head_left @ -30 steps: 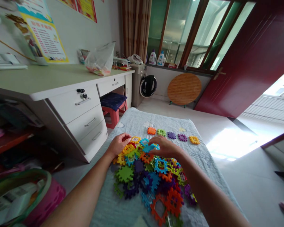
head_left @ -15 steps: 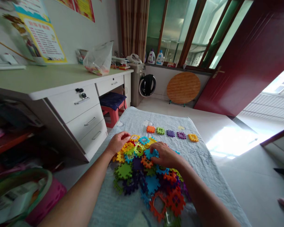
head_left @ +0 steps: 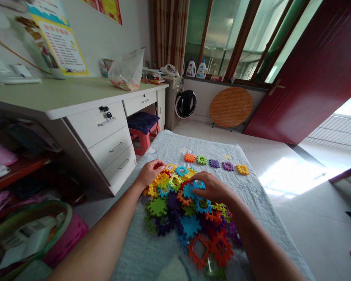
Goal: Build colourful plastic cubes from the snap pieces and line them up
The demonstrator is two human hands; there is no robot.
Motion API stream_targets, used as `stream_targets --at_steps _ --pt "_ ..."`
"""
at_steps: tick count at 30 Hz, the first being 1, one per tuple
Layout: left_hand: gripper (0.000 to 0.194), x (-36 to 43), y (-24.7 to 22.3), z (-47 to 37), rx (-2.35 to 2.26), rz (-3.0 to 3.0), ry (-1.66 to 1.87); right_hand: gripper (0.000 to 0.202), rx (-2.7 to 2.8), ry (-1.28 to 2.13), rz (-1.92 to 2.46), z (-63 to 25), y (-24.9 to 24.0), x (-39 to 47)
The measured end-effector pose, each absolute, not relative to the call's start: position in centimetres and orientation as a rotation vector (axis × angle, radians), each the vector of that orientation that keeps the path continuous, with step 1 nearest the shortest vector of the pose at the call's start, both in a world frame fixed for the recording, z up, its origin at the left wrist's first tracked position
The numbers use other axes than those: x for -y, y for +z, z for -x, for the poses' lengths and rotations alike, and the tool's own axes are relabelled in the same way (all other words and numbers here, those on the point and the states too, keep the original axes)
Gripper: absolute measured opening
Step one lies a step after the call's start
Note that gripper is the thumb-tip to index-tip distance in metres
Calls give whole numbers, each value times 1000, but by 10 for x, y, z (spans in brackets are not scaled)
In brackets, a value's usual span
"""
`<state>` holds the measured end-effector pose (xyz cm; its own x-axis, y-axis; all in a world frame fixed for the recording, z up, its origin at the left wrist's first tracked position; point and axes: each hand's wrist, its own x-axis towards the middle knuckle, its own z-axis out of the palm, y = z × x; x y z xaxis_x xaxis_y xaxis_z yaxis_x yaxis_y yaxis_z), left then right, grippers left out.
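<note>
Several gear-edged plastic pieces in many colours lie heaped on a cloth-covered surface [head_left: 269, 234]. My left hand [head_left: 151, 172] is at the heap's upper left, its fingers together beside a yellow piece [head_left: 170, 168]; whether they grip anything is hidden. Over the upper right of the heap, my right hand [head_left: 212, 186] has its thumb and fingers apart around a blue piece [head_left: 188, 191], and I cannot tell if it holds it. Beyond the heap runs a row of square pieces: orange [head_left: 190, 157], green [head_left: 201, 160], dark purple [head_left: 214, 163], purple [head_left: 227, 166] and yellow-orange [head_left: 242, 169].
A white desk [head_left: 84, 91] with drawers stands at the left, with a plastic bag [head_left: 127, 72] on it. A red stool [head_left: 143, 140] is beneath it. At the lower left is a pink basket [head_left: 76, 234]. A washing machine [head_left: 172, 109] and a round wooden board [head_left: 231, 106] are farther back.
The view has shifted slightly, moving the scene a little to the right. My right hand has lifted a little off the heap and its fingers have spread, showing more blue pieces beneath.
</note>
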<state>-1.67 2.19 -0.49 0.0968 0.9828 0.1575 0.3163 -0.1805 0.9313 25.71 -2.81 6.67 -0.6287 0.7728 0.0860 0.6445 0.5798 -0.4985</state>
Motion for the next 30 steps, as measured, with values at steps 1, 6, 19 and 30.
stream_targets --at_steps 1,6,19,30 --pt "23 -22 -5 17 -1300 -1609 1112 25 2543 647 1141 -256 68 30" --pt "23 -23 -7 17 -1312 -1627 1125 17 2489 700 1161 -253 72 28" --pt "26 -21 -2 16 -1296 -1580 1102 69 2812 546 1312 -202 56 -50" --pt "26 -24 -8 17 -1289 -1592 1126 45 2588 627 1200 -239 86 12"
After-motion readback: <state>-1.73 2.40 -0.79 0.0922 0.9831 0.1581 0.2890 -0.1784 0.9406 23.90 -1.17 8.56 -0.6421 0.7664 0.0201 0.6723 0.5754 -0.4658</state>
